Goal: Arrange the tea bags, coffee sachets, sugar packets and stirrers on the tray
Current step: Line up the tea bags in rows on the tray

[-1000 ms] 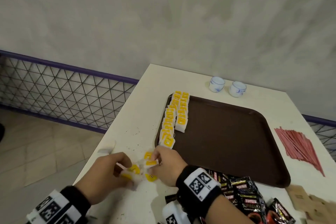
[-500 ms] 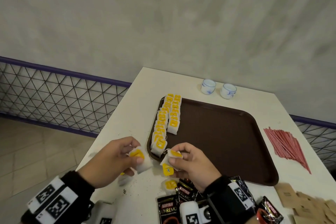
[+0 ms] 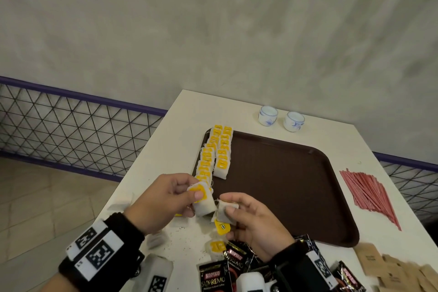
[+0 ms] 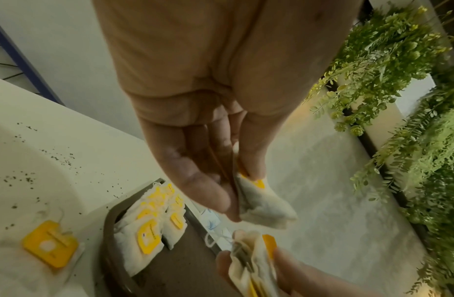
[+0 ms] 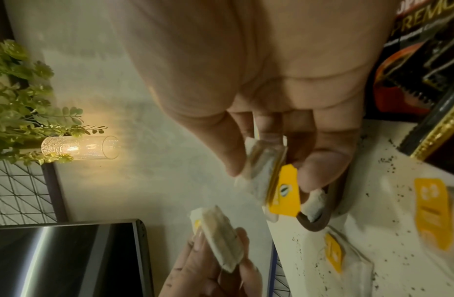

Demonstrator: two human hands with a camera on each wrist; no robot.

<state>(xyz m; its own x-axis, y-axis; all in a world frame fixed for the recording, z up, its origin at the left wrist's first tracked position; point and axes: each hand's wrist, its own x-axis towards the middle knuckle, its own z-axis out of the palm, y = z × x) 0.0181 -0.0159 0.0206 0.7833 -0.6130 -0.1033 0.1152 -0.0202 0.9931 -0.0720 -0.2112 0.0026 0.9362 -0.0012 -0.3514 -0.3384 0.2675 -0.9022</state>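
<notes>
My left hand [image 3: 166,197] pinches a white tea bag [image 3: 203,201] with a yellow tag, held above the tray's near left corner; the same tea bag [image 4: 264,203] shows in the left wrist view. My right hand [image 3: 251,220] pinches another tea bag [image 3: 225,212] whose yellow tag hangs below; in the right wrist view this bag [image 5: 264,176] sits between thumb and fingers. Two rows of tea bags [image 3: 216,149] lie along the left side of the brown tray [image 3: 296,185]. A loose tea bag [image 3: 216,245] lies on the white table [image 3: 189,114].
Black coffee sachets [image 3: 213,277] lie at the table's near edge. Red stirrers [image 3: 369,192] are piled right of the tray, with brown sugar packets [image 3: 398,270] nearer me. Two small cups [image 3: 280,117] stand behind the tray. Tea crumbs speckle the table. A mesh fence [image 3: 71,130] runs on the left.
Both hands have lifted off the table, each with a tea bag, and moved up toward the tray's near left corner.
</notes>
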